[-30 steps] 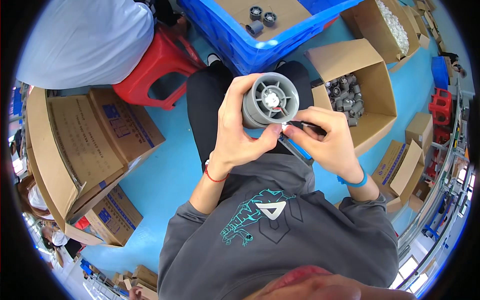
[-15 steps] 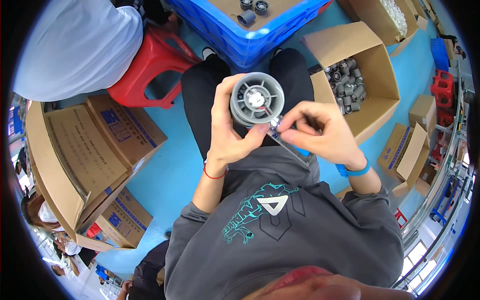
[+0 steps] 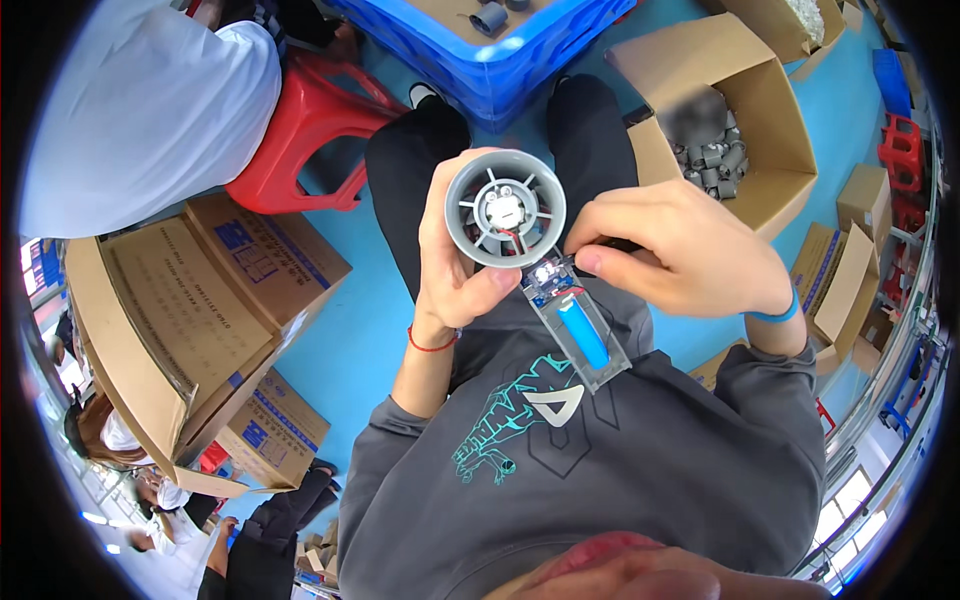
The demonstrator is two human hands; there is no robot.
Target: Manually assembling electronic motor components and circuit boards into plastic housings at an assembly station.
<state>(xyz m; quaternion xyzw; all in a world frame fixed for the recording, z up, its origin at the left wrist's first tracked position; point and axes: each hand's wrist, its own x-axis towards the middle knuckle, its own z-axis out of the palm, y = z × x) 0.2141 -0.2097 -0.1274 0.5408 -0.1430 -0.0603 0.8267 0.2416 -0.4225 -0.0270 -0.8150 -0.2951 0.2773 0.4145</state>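
My left hand (image 3: 447, 255) wraps round the round grey housing of a handheld fan (image 3: 556, 190). Spokes run to a white motor hub (image 3: 505, 208) in its middle, and a red wire leads down from there. Below the ring, the uncovered handle (image 3: 611, 377) points toward my chest, with a blue cylindrical battery (image 3: 583, 335) in it. A small circuit board (image 3: 547, 285) with a bright spot sits where handle and ring meet. Beside that board, my right hand (image 3: 680, 245) has thumb and forefinger pinched together; what lies between the fingertips cannot be made out.
Ahead of my knees stands a blue plastic crate (image 3: 490, 85) bearing grey parts (image 3: 489, 18). At the right, an open carton (image 3: 775, 150) holds many grey pieces. Cartons (image 3: 130, 330) stand at the left. A person in a pale shirt (image 3: 150, 110) sits on a red stool (image 3: 300, 140).
The fan has tilted, and its handle with the blue battery now lies in plain sight. My right hand has moved a little to the right, uncovering the circuit board. My left hand keeps its grip.
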